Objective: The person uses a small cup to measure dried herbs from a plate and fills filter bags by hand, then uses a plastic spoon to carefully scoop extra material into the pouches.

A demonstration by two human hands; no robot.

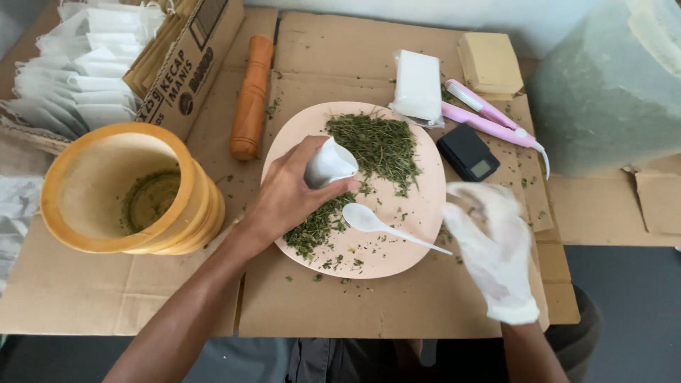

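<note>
A small white pouch [328, 164] is pinched in the bare left hand [287, 195] over the pink plate [418, 213] of dried herbs [379, 145]. The white spoon [365, 218] is gripped by the gloved right hand [493, 245], blurred. Herbs may be spilled onto the cardboard [397, 305] if the pouch mouth is missed.

Work surface is flattened brown cardboard sheets [397, 298] laid over a dark grey floor [631, 298], which shows bare at the lower right and along the bottom edge. A pale wall [425, 7] runs across the top, a large grey-green block [610, 78], possibly foam or stone, stands at the upper right, and a torn cardboard scrap [656, 202] lies just below it. Light is soft, even and diffuse with only faint shadows; no window or lamp in view.
</note>
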